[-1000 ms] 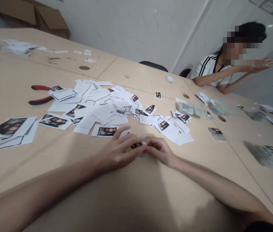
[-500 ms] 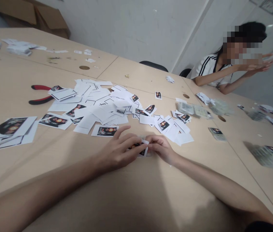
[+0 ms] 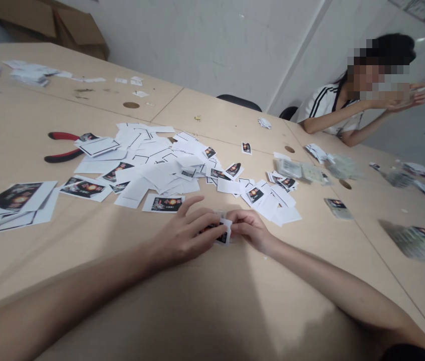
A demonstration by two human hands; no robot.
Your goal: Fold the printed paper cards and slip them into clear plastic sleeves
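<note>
My left hand [image 3: 193,233] is closed over a small card [image 3: 223,236] with a dark printed picture and a white edge, its index finger raised. From the right, my right hand [image 3: 252,230] pinches the card's right edge between thumb and fingers. Something clear shows just behind the card, too small to make out. Beyond my hands lies a loose heap of white paper cards [image 3: 152,160], some printed dark with an orange glow. One printed card [image 3: 163,203] lies flat just past my left hand.
Red-handled pliers [image 3: 64,146] lie left of the heap. Stacked cards [image 3: 24,203] sit at the left. Clear plastic packs [image 3: 289,169] and a larger stack [image 3: 419,243] are on the right. A person [image 3: 333,108] sits at the far right of the table [image 3: 205,311].
My hands stay in nearly the same place; the card's white right edge shows a little more. The seated person's hands and the thing they hold have shifted slightly.
</note>
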